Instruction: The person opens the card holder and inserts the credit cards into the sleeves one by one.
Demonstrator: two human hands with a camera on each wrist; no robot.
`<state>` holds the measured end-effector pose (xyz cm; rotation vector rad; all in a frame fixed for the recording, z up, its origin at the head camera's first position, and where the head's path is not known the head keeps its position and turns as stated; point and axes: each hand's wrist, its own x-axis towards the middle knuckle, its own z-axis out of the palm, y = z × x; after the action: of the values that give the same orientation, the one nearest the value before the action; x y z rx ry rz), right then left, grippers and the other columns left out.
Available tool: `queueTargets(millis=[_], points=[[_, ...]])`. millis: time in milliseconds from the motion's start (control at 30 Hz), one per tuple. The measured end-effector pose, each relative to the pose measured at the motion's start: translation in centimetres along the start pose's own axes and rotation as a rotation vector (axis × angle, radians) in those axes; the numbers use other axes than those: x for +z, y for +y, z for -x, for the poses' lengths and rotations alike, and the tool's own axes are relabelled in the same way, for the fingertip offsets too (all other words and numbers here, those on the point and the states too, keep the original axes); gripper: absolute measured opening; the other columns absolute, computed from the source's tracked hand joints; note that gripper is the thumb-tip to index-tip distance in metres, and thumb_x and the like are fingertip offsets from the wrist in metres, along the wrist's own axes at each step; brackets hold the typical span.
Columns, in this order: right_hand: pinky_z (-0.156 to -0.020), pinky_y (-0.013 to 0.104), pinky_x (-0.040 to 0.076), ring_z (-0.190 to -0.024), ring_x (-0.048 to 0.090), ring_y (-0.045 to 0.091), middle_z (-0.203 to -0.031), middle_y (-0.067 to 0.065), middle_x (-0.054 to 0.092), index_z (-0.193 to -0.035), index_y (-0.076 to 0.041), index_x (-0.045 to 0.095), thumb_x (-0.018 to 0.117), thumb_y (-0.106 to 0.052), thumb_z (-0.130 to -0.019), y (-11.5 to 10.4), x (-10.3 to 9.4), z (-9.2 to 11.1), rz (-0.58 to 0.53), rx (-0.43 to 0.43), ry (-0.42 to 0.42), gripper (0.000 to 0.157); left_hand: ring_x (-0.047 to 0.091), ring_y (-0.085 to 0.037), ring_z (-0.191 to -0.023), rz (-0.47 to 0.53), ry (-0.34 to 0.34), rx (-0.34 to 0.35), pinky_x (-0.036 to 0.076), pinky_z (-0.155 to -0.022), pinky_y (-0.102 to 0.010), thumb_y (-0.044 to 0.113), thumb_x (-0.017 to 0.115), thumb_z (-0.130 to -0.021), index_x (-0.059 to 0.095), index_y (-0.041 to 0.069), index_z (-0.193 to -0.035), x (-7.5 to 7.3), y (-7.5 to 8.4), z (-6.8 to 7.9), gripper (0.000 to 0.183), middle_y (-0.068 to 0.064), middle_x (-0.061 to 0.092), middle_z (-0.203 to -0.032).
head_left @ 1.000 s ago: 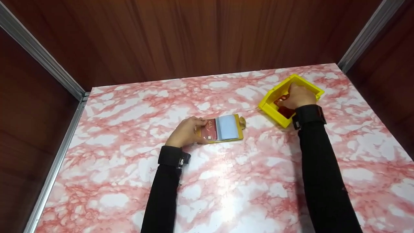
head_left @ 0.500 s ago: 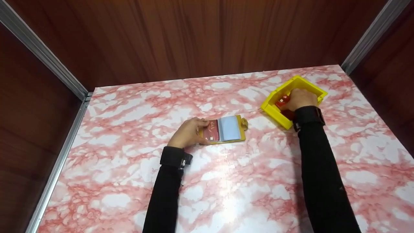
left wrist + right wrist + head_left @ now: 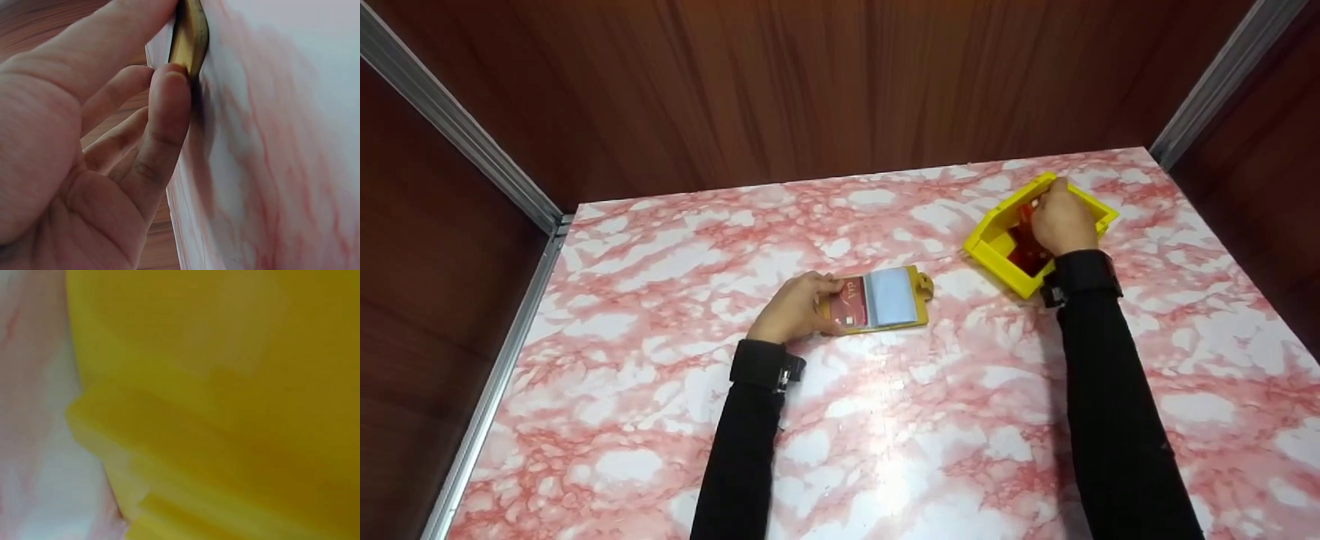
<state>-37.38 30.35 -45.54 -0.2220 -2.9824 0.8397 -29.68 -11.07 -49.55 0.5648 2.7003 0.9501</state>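
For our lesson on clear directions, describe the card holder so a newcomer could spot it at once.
On the pink-and-white marbled table, find the left hand. It grips one end of an open, mustard-edged card holder. Unlike the deep yellow bin with the right hand in it, this is thin and shows a red card beside a pale blue pocket.

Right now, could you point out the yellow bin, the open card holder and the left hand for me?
Yellow bin [image 3: 997, 265]: head view, on its near-left wall.
Open card holder [image 3: 893, 297]: head view, on its pale right-hand page.
Left hand [image 3: 791, 305]: head view, on the back of the hand.
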Motion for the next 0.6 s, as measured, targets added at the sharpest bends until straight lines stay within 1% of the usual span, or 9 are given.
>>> queueTargets(millis=[67,100,167,233,300,367,400,533,600], points=[[-0.102,0.062,0.044,-0.117,0.055,0.052,-0.125,0.04,0.055,-0.144,0.012,0.033,0.026,-0.022,-0.111,0.1,-0.1,0.2,-0.107,-0.005,0.1,0.048,0.052,-0.03,-0.138,0.009,0.004,0.005,0.04,-0.118,-0.039,0.021,0.095,-0.074,0.06,0.013,-0.145,0.0,0.0,0.0,0.079,-0.01,0.06,-0.146],[-0.098,0.059,0.046,-0.113,0.056,0.05,-0.121,0.037,0.056,-0.142,0.011,0.035,0.025,-0.023,-0.112,0.1,-0.2,0.5,-0.16,-0.009,0.146,0.047,0.052,-0.03,-0.138,0.012,0.004,0.005,0.04,-0.119,-0.039,0.02,0.095,-0.074,0.059,0.012,-0.145,-0.1,-0.1,0.0,0.08,-0.011,0.06,-0.145],[-0.091,0.047,0.05,-0.106,0.057,0.038,-0.115,0.026,0.056,-0.134,0.005,0.04,0.025,-0.025,-0.112,0.0,-0.2,1.3,-0.292,0.001,0.195,0.04,0.051,-0.031,-0.139,0.017,0.004,0.004,0.039,-0.119,-0.04,0.02,0.095,-0.074,0.059,0.012,-0.145,-0.1,-0.1,0.1,0.08,-0.011,0.06,-0.145],[-0.08,0.035,0.051,-0.096,0.056,0.025,-0.111,0.015,0.051,-0.126,-0.003,0.043,0.026,-0.028,-0.113,-0.1,-0.4,2.1,-0.484,0.026,0.188,0.033,0.053,-0.031,-0.136,0.018,0.004,0.0,0.041,-0.118,-0.04,0.02,0.095,-0.074,0.059,0.012,-0.145,-0.1,-0.2,0.2,0.08,-0.011,0.06,-0.144],[-0.069,0.025,0.047,-0.087,0.053,0.014,-0.108,0.007,0.047,-0.118,-0.011,0.043,0.028,-0.029,-0.113,-0.2,-0.5,3.1,-0.68,0.061,0.162,0.025,0.055,-0.03,-0.134,0.014,0.001,-0.005,0.042,-0.117,-0.04,0.021,0.095,-0.075,0.058,0.013,-0.146,-0.1,-0.2,0.2,0.08,-0.01,0.06,-0.144],[-0.06,0.021,0.047,-0.078,0.052,0.009,-0.107,0.004,0.045,-0.113,-0.016,0.042,0.029,-0.03,-0.113,-0.3,-0.6,3.9,-0.856,0.095,0.127,0.019,0.055,-0.03,-0.134,0.012,0.003,-0.002,0.042,-0.117,-0.04,0.022,0.095,-0.075,0.059,0.013,-0.145,-0.1,-0.2,0.2,0.08,-0.01,0.06,-0.144],[-0.058,0.02,0.046,-0.076,0.052,0.009,-0.107,0.004,0.045,-0.111,-0.018,0.042,0.03,-0.029,-0.113,-0.4,-0.6,4.3,-0.918,0.106,0.119,0.017,0.055,-0.03,-0.134,0.012,0.005,0.002,0.042,-0.117,-0.04,0.021,0.095,-0.074,0.059,0.013,-0.145,-0.1,-0.1,0.2,0.08,-0.01,0.06,-0.144],[-0.06,0.019,0.049,-0.08,0.054,0.009,-0.11,0.002,0.045,-0.11,-0.018,0.042,0.031,-0.027,-0.113,-0.1,-1.0,5.4,-1.017,0.148,0.138,0.015,0.053,-0.031,-0.136,0.005,0.006,0.027,0.04,-0.119,-0.04,0.021,0.095,-0.074,0.06,0.01,-0.144,0.0,0.0,0.1,0.079,-0.011,0.061,-0.144],[-0.06,0.018,0.05,-0.081,0.055,0.008,-0.109,0.002,0.046,-0.11,-0.018,0.043,0.031,-0.027,-0.113,0.0,-1.3,5.6,-1.019,0.162,0.162,0.015,0.055,-0.031,-0.135,-0.001,0.006,0.042,0.041,-0.118,-0.04,0.021,0.095,-0.074,0.06,0.009,-0.144,0.0,0.0,0.1,0.078,-0.011,0.062,-0.143]])
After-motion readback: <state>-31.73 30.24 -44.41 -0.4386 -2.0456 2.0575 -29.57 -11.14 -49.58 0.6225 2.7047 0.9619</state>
